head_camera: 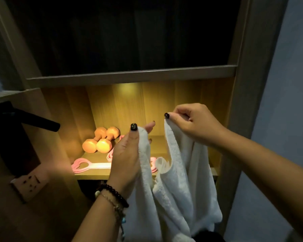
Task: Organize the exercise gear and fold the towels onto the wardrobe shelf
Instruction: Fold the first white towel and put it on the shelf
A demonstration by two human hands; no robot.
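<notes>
Before the lit wardrobe shelf (94, 172), item one: white towel (178, 172), held up in front of the shelf's right half, hanging in loose folds below the shelf's front edge, its lower end out of view. Left hand (128, 154): in front of the shelf's middle, thumb and fingers closed on the towel's left upper edge, dark-polished thumbnail on top; beaded bracelets on the wrist. Right hand (192, 123): higher, in front of the shelf's back panel to the right, thumb and forefinger pinching the towel's right upper corner, other fingers curled. Towel edge sags between the two hands.

Item two: pair of orange dumbbells (100, 139), lying side by side at the back left of the shelf, touching or nearly so. Item three: pink resistance band (87, 165) with looped handle, flat along the shelf's front left, partly hidden behind the left hand. Further pink gear behind that hand, kind unclear.

Left of the shelf: wall socket (29, 183), below a dark handle (38, 122).
</notes>
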